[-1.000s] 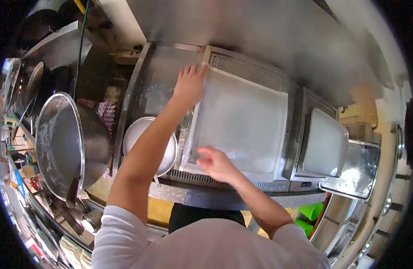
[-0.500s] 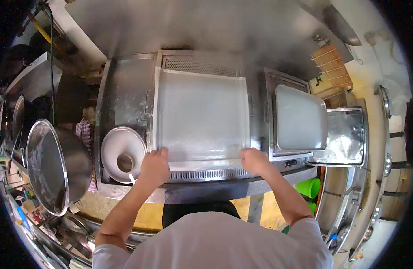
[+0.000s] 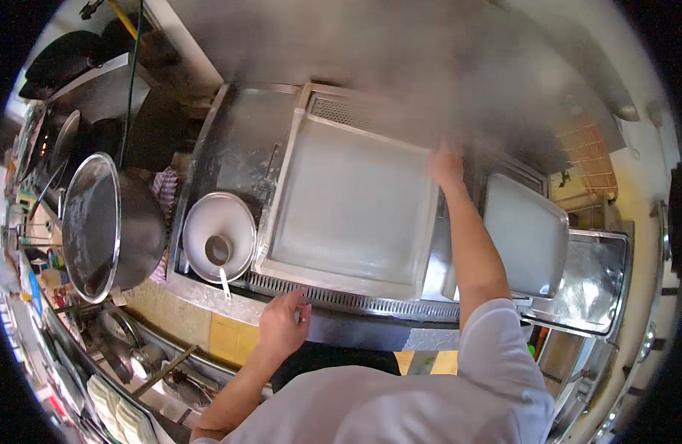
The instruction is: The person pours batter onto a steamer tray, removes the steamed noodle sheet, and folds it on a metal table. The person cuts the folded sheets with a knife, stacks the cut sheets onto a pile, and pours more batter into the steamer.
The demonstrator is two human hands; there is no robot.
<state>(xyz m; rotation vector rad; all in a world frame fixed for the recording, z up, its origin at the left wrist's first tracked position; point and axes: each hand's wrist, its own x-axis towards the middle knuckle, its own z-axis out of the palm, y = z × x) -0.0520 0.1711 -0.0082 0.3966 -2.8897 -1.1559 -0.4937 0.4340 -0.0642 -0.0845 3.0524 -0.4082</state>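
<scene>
A square frame with a pale, wet-looking white cloth [image 3: 352,203] stretched across it lies on the metal steamer in front of me. My right hand [image 3: 447,164] is at its far right corner, at the cloth's edge, with the fingers blurred by steam. Before the near edge, apart from the frame, my left hand [image 3: 284,323] hovers over the counter's front rim. Its fingers are loosely curled, with nothing seen in them. A white bowl [image 3: 241,211] holding a small round cup [image 3: 218,251] and a white handle [image 3: 224,281] stands left of the frame.
A white-topped rectangular tray [image 3: 526,233] sits to the right, beside a shiny metal tray [image 3: 596,281]. A large steel pot [image 3: 141,229] stands at the left. Steam drifts over the back. Perforated metal [image 3: 356,118] shows behind the frame, and a slotted strip [image 3: 341,292] runs along the front.
My right hand has gone from the near right corner to the far right corner. My left hand has left the near left corner and drawn back towards me. The view has tilted.
</scene>
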